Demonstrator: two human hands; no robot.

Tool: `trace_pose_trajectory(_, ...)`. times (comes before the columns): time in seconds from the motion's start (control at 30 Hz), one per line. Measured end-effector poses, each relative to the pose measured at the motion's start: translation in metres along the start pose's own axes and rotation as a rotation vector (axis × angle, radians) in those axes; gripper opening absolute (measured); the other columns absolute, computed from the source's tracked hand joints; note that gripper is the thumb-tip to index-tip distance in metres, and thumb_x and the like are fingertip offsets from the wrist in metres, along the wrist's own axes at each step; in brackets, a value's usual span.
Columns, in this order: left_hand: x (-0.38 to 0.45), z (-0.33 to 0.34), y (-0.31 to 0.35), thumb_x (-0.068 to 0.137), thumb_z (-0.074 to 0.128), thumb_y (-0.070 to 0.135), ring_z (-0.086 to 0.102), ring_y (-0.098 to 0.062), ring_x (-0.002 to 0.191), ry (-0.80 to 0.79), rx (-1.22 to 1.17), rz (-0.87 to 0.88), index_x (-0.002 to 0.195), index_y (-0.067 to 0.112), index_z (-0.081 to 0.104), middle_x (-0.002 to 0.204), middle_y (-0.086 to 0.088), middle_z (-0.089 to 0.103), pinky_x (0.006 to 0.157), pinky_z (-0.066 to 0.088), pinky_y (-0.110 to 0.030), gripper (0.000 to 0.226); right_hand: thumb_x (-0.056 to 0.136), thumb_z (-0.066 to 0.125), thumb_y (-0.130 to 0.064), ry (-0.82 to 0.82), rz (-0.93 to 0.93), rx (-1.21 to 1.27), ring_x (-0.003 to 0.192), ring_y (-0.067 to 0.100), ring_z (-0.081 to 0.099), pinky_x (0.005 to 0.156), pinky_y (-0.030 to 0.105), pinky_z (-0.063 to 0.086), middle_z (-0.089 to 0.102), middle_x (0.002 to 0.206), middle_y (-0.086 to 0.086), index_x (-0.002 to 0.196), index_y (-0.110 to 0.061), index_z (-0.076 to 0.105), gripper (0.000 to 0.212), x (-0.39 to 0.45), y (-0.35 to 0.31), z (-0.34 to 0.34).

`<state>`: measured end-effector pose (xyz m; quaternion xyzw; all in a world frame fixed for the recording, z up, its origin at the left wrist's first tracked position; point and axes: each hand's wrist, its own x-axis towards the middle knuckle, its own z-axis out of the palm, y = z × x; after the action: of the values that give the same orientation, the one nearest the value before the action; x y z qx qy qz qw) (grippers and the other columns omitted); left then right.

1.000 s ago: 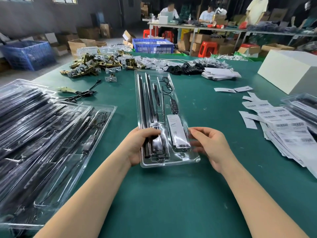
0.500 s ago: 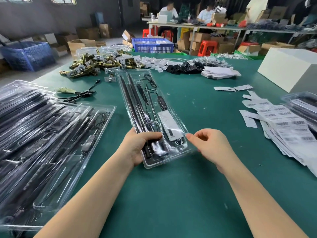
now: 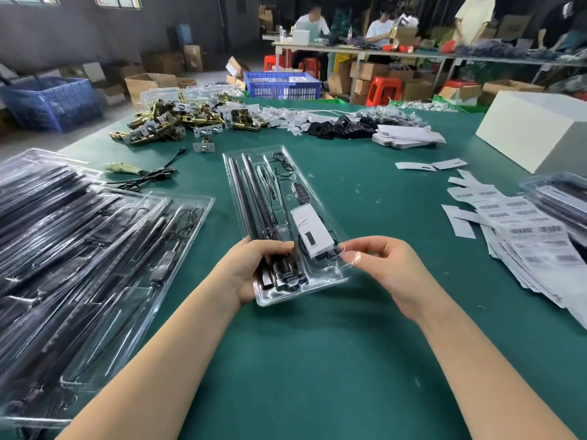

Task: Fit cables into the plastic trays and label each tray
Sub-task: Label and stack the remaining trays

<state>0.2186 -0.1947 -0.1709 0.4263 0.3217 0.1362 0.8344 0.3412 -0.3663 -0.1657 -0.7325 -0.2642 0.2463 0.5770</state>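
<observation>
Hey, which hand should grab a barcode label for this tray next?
Right, probably. The barcode labels lie on the right side of the table, nearest the right hand, which only pinches the tray at its edge. The left hand grips the tray's near end, steadying it.

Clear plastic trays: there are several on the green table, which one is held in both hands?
The single tray in the table's middle, gripped by the left hand and right hand; the others lie untouched in stacks at the sides.
</observation>
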Motion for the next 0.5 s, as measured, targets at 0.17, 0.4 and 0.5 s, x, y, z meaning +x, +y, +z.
trace_pose_trajectory(0.17,-0.001,0.002,-0.002,0.056,0.07,-0.006,0.072,-0.033,0.068,-0.017,0.012,-0.013,0.125,-0.011,0.054,0.094,-0.027,0.069,0.055,0.057,-0.042,0.07,0.072,0.084,-0.029,0.064,-0.203,-0.135,0.063,0.002,0.042,0.06,0.009,0.035,0.053,0.085,-0.004,0.074,-0.04,0.078,0.013,0.002,0.007,0.016)
trace_pose_trajectory(0.4,0.0,0.002,-0.005,0.074,0.064,-0.013,0.071,-0.035,0.074,-0.021,0.064,-0.025,0.121,-0.01,0.057,0.102,-0.029,0.068,0.06,0.058,-0.045,0.048,0.064,0.087,-0.037,0.122,-0.22,-0.264,0.063,-0.001,0.053,0.058,0.009,0.036,0.059,0.076,-0.004,0.058,-0.041,0.068,0.02,0.005,0.012,0.021)
trace_pose_trajectory(0.5,0.002,0.002,-0.008,0.077,0.063,-0.015,0.071,-0.035,0.072,-0.023,0.072,-0.014,0.121,-0.008,0.056,0.094,-0.027,0.07,0.059,0.057,-0.045,0.045,0.063,0.088,-0.037,0.156,-0.17,-0.256,0.064,0.002,0.058,0.056,0.009,0.039,0.065,0.075,-0.002,0.057,-0.033,0.066,0.024,0.009,0.016,0.021)
